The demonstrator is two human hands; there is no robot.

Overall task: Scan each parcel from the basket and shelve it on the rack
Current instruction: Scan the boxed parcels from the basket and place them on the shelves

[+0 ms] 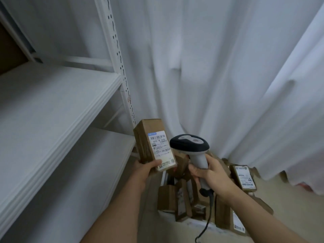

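Note:
My left hand point(146, 170) grips the lower end of a small brown cardboard parcel point(150, 137), its white barcode label facing up toward me. My right hand point(209, 176) holds the grey handle of a handheld scanner point(190, 146), whose dark head sits just right of the parcel's label. Both are raised above the basket point(196, 222), which lies on the floor below my hands and holds several more brown parcels point(181, 195). The white rack point(57, 102) stands to my left, with two bare shelves in view.
A white curtain point(219, 67) hangs behind the basket. The rack's perforated upright post point(121, 67) rises next to the parcel. A labelled parcel point(243, 177) lies at the basket's right edge. The scanner's black cable point(208, 218) trails down across the basket. A brown box edge shows top left.

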